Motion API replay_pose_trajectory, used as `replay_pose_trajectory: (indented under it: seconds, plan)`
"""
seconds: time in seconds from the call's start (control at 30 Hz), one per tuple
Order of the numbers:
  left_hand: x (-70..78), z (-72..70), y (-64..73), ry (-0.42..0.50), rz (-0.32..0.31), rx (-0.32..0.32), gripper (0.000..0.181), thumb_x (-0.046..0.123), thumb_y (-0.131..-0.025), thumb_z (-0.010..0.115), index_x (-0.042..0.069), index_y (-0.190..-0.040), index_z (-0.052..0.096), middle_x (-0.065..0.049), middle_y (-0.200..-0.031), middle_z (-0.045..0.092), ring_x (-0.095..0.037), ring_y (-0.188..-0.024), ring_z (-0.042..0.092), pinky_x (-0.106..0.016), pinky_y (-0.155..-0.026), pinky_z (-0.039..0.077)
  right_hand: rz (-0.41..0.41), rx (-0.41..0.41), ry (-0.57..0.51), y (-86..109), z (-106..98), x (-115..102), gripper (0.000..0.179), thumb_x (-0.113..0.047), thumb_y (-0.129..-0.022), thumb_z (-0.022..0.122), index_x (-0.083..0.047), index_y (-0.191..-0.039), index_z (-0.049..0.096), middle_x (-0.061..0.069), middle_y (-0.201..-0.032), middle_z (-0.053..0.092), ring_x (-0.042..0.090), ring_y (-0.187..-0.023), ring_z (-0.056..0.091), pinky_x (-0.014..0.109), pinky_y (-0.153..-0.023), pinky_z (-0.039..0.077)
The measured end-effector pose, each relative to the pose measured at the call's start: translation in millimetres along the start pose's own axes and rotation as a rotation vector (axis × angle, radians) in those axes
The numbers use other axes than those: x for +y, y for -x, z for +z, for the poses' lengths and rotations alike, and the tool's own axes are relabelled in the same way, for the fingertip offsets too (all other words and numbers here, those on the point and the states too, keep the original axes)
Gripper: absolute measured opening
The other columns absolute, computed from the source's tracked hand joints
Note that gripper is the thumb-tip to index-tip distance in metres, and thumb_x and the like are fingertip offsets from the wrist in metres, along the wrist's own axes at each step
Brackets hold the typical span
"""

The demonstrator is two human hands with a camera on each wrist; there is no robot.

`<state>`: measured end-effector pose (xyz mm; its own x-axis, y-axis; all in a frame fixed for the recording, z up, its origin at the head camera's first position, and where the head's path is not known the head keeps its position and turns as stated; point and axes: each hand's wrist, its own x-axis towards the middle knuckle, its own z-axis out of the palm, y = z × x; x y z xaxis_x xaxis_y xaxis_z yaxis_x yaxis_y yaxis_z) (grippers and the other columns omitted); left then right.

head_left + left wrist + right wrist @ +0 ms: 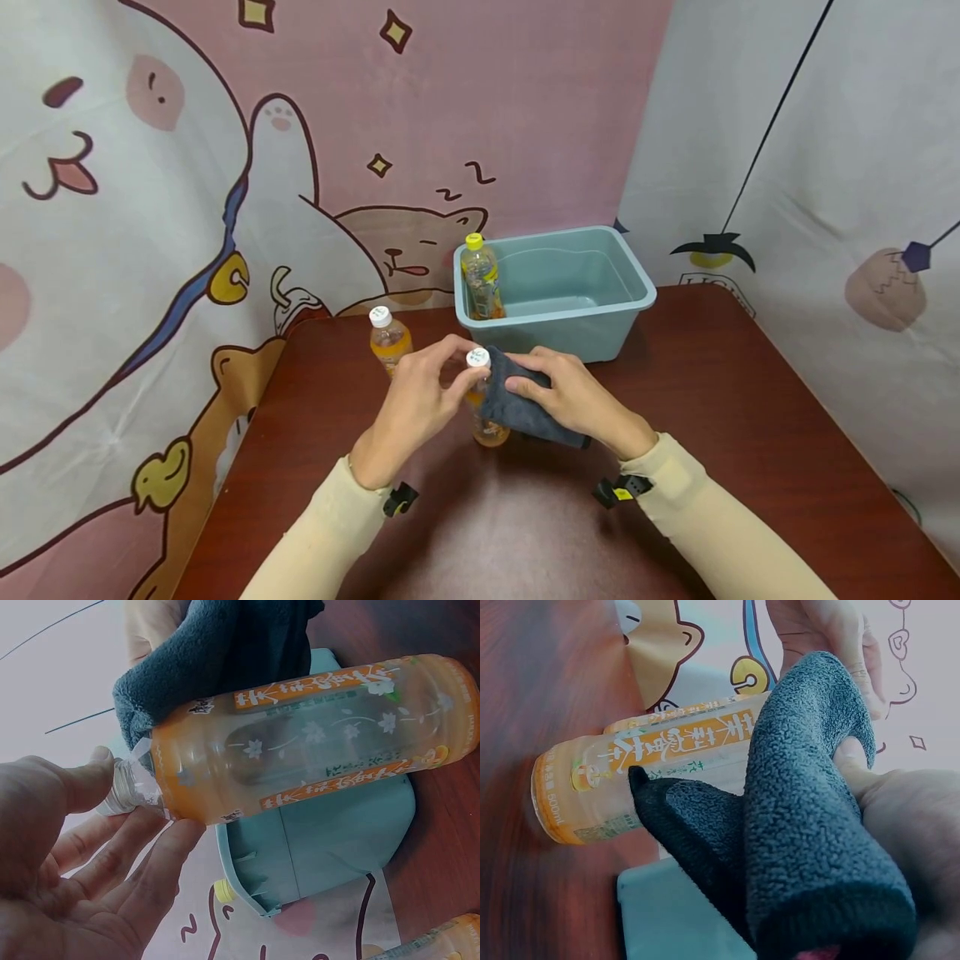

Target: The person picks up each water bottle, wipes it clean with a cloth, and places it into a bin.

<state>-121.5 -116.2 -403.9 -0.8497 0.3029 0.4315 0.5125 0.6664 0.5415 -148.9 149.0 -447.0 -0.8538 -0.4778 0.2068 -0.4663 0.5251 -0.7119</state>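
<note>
My left hand (416,392) pinches a plastic drink bottle (490,434) at its neck, just below the white cap (477,357). In the left wrist view the bottle's clear body shows orange label bands (315,690) with white characters and flowers. A dark grey towel (525,415) is in my right hand (581,400), gripped between thumb and fingers. The towel lies against the upper side of the bottle, near its shoulder, and covers part of it. In the right wrist view the folded towel (810,817) hides the bottle's top.
Behind my hands stands a light blue-grey plastic bin (551,325) with a yellow-capped bottle (482,279) leaning inside its left end. A second white-capped orange bottle (390,340) stands left on the dark red-brown table (750,433). A cartoon-printed cloth (480,100) hangs behind the table.
</note>
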Motion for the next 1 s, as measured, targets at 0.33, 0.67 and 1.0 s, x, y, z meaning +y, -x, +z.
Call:
replay_pose_trajectory:
  seconds: [0.33,0.67,1.0]
  plan:
    - [2.7,11.0,-7.8,0.03,0.06,-0.024,0.033,0.03,-0.105,0.09,0.015,-0.132,0.078,-0.004,-0.122,0.088,-0.015,-0.093,0.08,-0.033,-0.079,0.068,0.015,0.019,0.069,14.7,-4.4,12.8,0.043,-0.028,-0.114,0.077,-0.012,-0.154,0.077,0.002,-0.116,0.083,0.017,-0.102,0.072,0.032,-0.083,0.054]
    - [1.5,6.3,-6.2,0.031,0.041,-0.019,0.035,0.027,-0.103,0.092,0.014,-0.132,0.077,-0.004,-0.122,0.088,-0.018,-0.099,0.082,-0.037,-0.085,0.071,0.024,-0.086,0.097,14.6,9.0,27.5,0.043,-0.028,-0.113,0.079,-0.014,-0.154,0.078,0.001,-0.127,0.086,0.019,-0.114,0.079,0.037,-0.091,0.062]
    - [-3.5,-2.0,-0.4,-0.013,0.024,-0.004,0.033,0.029,-0.105,0.09,0.014,-0.131,0.077,-0.003,-0.12,0.088,-0.014,-0.089,0.075,-0.034,-0.079,0.066,0.116,-0.277,0.173,2.0,29.9,30.1,0.046,-0.034,-0.112,0.08,-0.011,-0.152,0.078,0.011,-0.136,0.085,0.013,-0.1,0.077,0.034,-0.082,0.059]
